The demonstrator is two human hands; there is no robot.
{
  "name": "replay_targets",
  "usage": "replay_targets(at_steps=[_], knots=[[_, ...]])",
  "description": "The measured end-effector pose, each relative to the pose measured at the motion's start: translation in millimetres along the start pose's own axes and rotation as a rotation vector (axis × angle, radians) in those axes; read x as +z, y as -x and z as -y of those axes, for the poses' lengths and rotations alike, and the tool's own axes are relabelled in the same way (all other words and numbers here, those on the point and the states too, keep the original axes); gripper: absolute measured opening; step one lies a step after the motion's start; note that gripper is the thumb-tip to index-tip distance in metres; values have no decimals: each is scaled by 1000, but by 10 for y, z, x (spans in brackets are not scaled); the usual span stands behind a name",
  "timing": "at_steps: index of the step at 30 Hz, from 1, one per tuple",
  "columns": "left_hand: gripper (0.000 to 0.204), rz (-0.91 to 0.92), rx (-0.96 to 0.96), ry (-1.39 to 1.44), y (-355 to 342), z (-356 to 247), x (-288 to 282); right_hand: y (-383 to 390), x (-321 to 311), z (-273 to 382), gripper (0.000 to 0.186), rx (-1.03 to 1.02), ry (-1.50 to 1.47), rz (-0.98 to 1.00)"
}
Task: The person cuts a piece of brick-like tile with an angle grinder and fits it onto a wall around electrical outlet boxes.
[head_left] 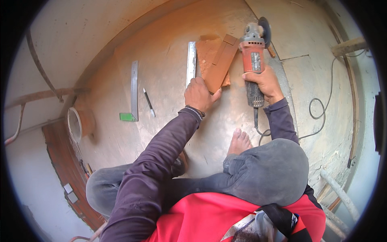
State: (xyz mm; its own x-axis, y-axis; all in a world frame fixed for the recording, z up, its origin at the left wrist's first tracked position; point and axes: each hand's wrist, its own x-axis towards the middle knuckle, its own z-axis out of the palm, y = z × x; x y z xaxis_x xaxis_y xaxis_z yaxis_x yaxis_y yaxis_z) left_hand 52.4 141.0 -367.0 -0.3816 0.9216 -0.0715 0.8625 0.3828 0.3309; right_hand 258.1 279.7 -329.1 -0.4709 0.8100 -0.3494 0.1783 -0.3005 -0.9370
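My right hand [267, 84] is wrapped round the body of a red and black angle grinder [254, 60]. Its dark cutting disc [265, 31] points away from me, off the floor tile's right side. My left hand [201, 94] closes on the near end of a reddish-brown terracotta tile [221, 60], thumb at its lower edge, other fingers partly hidden. Lines cross the tile's far part. Beneath it lies a rougher orange slab [206, 52]. A silvery metal straight bar [191, 62] lies just left, its near end against my left hand.
A try square [134, 90] with a green stock and a marker pen [149, 103] lie to the left. An orange-brown bucket [82, 123] rests farther left. The grinder's cord [322, 115] loops across the floor at right. My bare foot [240, 142] is near the grinder.
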Motion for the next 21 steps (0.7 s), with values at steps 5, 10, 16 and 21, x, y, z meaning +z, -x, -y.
replay_targets(at_steps=[5, 10, 16, 21], knots=[[72, 55, -260, 278, 373, -245, 203, -11, -31, -2, 24, -48, -63, -48], [63, 420, -520, 801, 141, 43, 420, -4, 34, 69, 21, -55, -70, -41], [44, 439, -722, 1476, 339, -117, 508, -69, 40, 1, 24, -44, -98, -14], [45, 194, -877, 1683, 368, -388, 585, -126, 121, 49, 30, -27, -70, 36]])
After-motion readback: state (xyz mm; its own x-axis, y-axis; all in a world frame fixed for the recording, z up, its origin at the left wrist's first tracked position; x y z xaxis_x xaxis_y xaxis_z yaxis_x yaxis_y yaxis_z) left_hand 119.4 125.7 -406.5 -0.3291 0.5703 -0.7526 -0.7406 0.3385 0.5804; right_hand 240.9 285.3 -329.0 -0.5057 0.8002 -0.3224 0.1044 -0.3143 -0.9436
